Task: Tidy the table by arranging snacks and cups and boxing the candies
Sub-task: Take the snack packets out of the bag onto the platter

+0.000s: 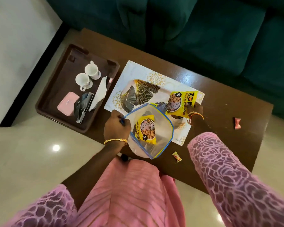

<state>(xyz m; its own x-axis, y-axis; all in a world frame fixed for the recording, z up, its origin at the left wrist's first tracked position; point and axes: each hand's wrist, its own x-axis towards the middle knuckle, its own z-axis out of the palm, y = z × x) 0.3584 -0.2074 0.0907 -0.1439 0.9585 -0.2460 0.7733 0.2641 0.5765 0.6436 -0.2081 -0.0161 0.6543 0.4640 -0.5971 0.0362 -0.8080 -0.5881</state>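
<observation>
Dark brown and glossy, the low table [220,102] runs across the middle of the frame, with a green sofa [203,30] behind it at the top and pale floor tiles to the left. A patterned placemat [138,72] is laid at the table's centre.

A clear zip bag [161,138] with a blue edge is held open at centre frame by the left hand [117,127]; its fingers are closed on the bag's left rim, pinching the blue strip. One yellow snack packet [146,130] is seen inside the bag, just right of those fingers but not touched by them.

A second yellow packet [181,102] lies on the placemat at centre right. The right hand [194,109] is set on its lower right corner — the fingers are curled onto the packet's edge, though whether it is truly gripped or only pressed cannot be told.

Two wrapped candies are left on the bare table, well apart from both hands: one [177,156] below the placemat near the lower edge, another [237,123] at far right.

At left, a brown tray [46,102] holds two white cups [88,76], a pink box [67,104], a dark foil packet [83,105] and a white napkin [100,90].
</observation>
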